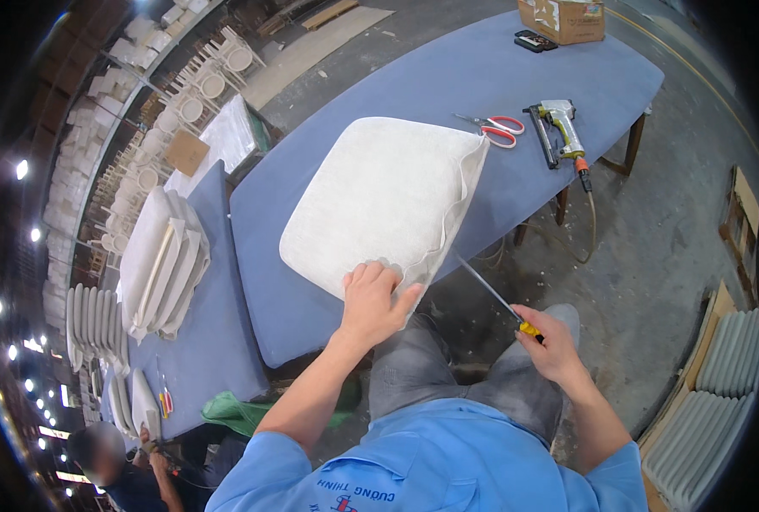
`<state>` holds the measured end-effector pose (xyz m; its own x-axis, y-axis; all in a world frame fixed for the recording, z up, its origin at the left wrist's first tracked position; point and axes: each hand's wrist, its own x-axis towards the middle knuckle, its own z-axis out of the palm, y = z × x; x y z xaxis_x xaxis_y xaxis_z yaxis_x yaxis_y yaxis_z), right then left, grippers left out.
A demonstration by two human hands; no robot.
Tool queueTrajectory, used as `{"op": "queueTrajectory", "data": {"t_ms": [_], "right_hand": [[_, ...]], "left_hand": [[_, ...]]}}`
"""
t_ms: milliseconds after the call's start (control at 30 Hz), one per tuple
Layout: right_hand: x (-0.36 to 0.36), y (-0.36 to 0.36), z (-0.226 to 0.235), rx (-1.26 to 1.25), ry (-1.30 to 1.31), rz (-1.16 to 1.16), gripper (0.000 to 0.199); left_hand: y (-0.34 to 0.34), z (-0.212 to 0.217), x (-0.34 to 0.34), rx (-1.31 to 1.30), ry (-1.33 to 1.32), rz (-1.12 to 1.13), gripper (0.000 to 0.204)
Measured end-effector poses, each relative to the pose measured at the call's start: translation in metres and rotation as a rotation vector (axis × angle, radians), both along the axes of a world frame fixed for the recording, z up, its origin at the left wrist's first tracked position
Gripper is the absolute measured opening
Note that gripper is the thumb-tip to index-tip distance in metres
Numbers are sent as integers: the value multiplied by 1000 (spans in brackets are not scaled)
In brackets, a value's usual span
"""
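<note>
A white fabric-covered seat cushion [379, 188] lies on the blue padded table, with a loose wavy fabric edge along its right side. My left hand [371, 300] grips its near corner, fingers bent over the top and thumb by the right edge. In my right hand [550, 343] is a screwdriver [490, 290] with a yellow handle, held over my lap. Its long shaft points up and left, the tip close to the cushion's right edge; whether it touches cannot be made out. Red-handled scissors [501, 130] lie beyond the cushion's far right corner.
A staple gun [559, 128] with an air hose rests on the blue table [456, 77], near a phone [535, 41] and a cardboard box [567, 19]. Stacked covered cushions [162, 264] stand at left, where another person [128, 465] works. Grey cushions [712, 401] fill the lower right.
</note>
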<state>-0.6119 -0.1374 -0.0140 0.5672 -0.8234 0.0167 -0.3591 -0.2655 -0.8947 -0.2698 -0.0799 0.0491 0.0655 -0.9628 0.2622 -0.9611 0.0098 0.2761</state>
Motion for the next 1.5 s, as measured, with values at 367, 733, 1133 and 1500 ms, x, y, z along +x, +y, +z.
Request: {"op": "queueTrajectory", "data": {"t_ms": [367,733,1133,1500], "right_hand": [[-1,7,14,17,167,166,43],[6,-12,36,-120,278,204,41],[14,-18,78,-263,457,274,39],[29,-19,126,-399,647,357,43]], "left_hand": [[-19,-16,23,-12,39,-257,19],[-17,-29,28,-104,172,-255,25],[-16,-30,25,-119,196,-235,31],[-17,-35,25,-144,231,-242,28]]}}
